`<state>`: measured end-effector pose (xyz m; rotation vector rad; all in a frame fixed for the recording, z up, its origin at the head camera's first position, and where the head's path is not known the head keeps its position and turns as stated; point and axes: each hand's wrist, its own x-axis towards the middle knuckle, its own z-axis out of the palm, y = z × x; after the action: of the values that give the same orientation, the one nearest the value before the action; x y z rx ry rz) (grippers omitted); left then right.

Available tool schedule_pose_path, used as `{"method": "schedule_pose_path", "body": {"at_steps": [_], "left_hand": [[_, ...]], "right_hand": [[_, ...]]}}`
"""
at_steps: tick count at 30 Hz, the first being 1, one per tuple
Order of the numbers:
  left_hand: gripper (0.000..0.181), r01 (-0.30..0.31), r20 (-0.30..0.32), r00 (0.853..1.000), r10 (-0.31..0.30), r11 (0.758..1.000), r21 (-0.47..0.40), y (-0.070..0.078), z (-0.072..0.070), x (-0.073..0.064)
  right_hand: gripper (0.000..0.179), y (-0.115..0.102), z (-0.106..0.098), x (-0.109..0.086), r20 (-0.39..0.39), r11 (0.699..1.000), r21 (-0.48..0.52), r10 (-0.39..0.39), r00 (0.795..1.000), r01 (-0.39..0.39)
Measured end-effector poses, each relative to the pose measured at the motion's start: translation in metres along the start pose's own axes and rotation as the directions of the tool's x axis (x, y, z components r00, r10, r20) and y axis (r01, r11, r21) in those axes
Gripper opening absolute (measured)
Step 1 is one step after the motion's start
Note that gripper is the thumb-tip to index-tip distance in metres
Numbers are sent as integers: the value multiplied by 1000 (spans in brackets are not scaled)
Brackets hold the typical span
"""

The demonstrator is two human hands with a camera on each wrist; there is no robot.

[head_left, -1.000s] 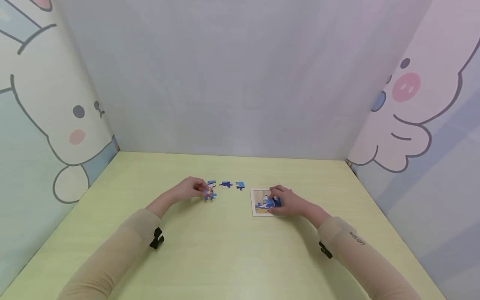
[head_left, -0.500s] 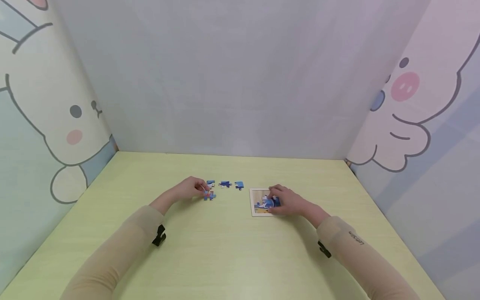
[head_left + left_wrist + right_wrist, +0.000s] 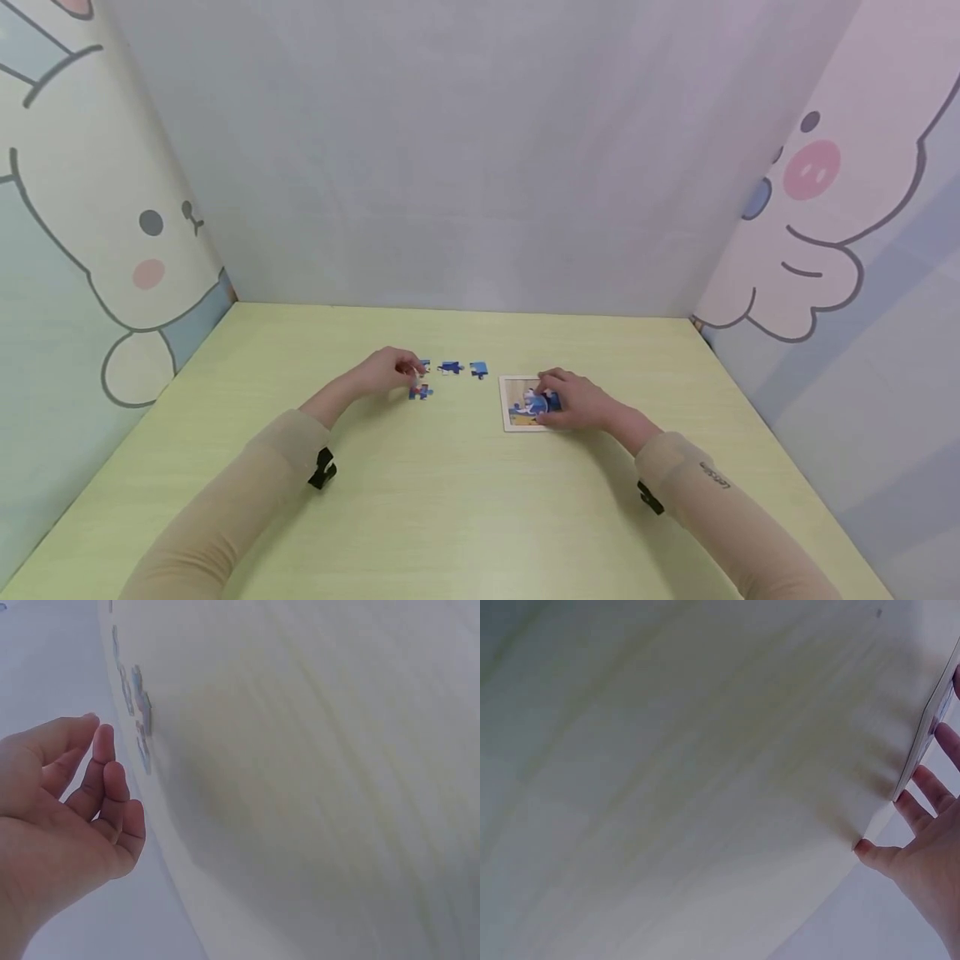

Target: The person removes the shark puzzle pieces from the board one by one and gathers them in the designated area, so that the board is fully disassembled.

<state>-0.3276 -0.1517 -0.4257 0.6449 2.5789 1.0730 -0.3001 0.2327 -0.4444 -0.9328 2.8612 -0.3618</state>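
So, puzzle pieces [image 3: 534,405] inside the frame [image 3: 506,404].

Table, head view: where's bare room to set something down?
Free: the near table between left sleeve and right sleeve; strip between puzzle pieces and grey backdrop. Crowded: left hand by those pieces, framed puzzle under right hand.

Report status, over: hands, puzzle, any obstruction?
Left hand by loose pieces, none seen held. Right hand on board, covering its right side. Board partly hidden, blue pieces showing inside. No other obstruction seen.
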Motion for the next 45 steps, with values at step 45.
{"method": "schedule_pose_path", "body": {"at_steps": [45], "left_hand": [[50, -139, 106, 988, 114, 955, 263, 102, 106, 74]], "right_hand": [[51, 14, -8, -13, 103, 957, 288, -58, 993, 26]]}}
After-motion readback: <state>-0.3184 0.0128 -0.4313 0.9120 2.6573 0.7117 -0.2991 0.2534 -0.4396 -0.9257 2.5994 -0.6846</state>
